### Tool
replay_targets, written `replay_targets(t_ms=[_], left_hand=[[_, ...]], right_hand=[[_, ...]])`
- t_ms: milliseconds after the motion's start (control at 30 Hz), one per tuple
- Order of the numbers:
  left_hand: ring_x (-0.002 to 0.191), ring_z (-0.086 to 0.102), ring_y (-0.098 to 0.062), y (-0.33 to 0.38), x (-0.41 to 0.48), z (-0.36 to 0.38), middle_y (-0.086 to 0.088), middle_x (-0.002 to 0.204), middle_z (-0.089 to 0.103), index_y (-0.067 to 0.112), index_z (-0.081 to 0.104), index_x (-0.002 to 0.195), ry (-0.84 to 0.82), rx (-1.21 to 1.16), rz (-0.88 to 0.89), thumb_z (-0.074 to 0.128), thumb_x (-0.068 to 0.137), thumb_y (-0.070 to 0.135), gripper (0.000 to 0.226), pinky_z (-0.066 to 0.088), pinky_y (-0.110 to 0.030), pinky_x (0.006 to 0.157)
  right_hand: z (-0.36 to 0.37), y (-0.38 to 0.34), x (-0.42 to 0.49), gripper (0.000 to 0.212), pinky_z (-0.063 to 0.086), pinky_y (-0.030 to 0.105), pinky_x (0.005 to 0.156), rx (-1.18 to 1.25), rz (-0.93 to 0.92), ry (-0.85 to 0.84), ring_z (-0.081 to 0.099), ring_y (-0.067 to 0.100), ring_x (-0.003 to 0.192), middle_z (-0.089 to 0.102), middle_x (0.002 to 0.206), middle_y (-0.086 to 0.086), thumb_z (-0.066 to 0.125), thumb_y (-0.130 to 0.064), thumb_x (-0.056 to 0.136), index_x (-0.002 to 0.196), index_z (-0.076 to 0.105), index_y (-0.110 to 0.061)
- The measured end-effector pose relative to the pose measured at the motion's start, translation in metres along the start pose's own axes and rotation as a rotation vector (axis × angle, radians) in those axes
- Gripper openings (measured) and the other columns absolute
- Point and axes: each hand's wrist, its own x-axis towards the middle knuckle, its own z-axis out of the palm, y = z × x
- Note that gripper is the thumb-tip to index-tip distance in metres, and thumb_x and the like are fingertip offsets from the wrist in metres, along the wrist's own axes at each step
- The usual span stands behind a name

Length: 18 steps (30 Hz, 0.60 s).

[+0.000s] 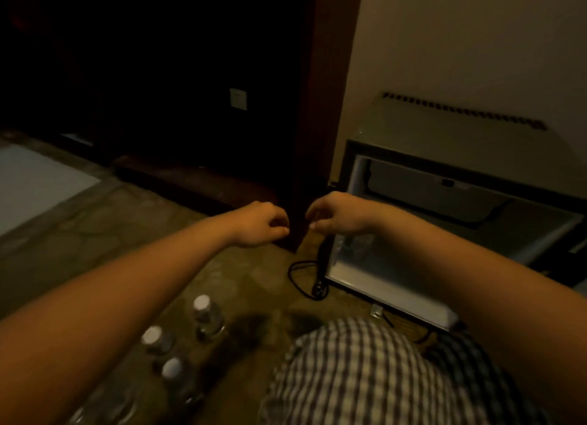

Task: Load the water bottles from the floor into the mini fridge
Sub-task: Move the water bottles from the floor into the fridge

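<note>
As water bottles (207,317) are standing left of the mini fridge (359,267), the left hand (261,224) and right hand (337,215) are hovering, fingers loosely curled, empty.

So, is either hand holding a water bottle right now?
No, the left hand and right hand are empty; the water bottles stand on the floor.

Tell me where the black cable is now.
Head view: the cable lies looped on the floor at centre, by the lower left corner of the open fridge, below the right hand.
</note>
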Motion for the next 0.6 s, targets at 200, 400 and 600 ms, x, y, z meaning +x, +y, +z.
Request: replay_targets(t_ms=[200,400,600], left_hand=[[0.107,0.058,-0.021,-0.027,-0.106,-0.009,-0.005,0.119,0.063,0.015,0.054,0.121,-0.128,0.153,-0.105,0.048,0.092,0.033,0.035,0.048,-0.035,0.091],[0.108,0.057,-0.023,-0.057,-0.197,0.019,-0.005,0.125,0.058,0.018,0.048,0.128,-0.275,0.164,-0.247,0.048,0.091,0.037,0.041,0.047,-0.038,0.092],[0.108,0.057,-0.025,-0.083,-0.263,0.085,-0.012,0.120,0.059,0.009,0.051,0.125,-0.390,-0.099,-0.363,0.049,0.093,0.026,0.037,0.042,-0.025,0.082]], right_hand=[[0.040,-0.088,-0.005,0.035,0.044,0.028,0.087,-0.036,-0.067,-0.026,0.056,0.019,0.113,0.059,0.125,0.003,0.057,-0.028,0.091,0.124,0.057,-0.016],[0.118,-0.145,-0.005,0.030,0.048,0.030,0.085,-0.025,-0.053,-0.184,0.059,0.020,0.105,0.062,0.119,0.006,0.060,-0.023,0.089,0.117,0.061,-0.013],[0.211,-0.180,-0.007,0.031,0.053,0.037,0.088,0.042,-0.037,-0.372,0.061,0.025,0.100,0.062,0.116,0.012,0.063,-0.019,0.086,0.115,0.060,-0.009]])
